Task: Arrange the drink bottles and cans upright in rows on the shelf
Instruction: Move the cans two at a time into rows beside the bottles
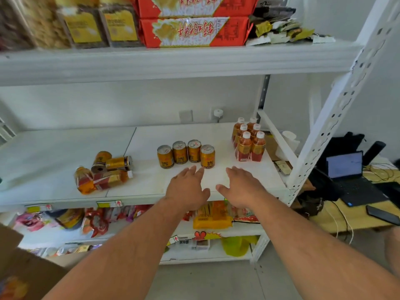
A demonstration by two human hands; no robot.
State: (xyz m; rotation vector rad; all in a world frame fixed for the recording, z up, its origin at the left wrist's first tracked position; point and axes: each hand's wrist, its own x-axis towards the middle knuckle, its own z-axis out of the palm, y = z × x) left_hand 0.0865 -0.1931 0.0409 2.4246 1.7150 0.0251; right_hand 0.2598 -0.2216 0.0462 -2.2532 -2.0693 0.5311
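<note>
Hands, left hand (187,187) and right hand (240,187), hover empty with fingers spread before four upright cans (186,153).

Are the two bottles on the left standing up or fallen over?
Fallen over. Both bottles lie on their sides on the shelf, beside two tipped cans.

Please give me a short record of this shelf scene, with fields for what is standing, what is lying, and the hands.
standing cans: four in a row
standing bottles: six, in two rows
lying cans: two
lying bottles: two
shelf: white, middle level
left hand: open, empty, near the can row
right hand: open, empty
</note>
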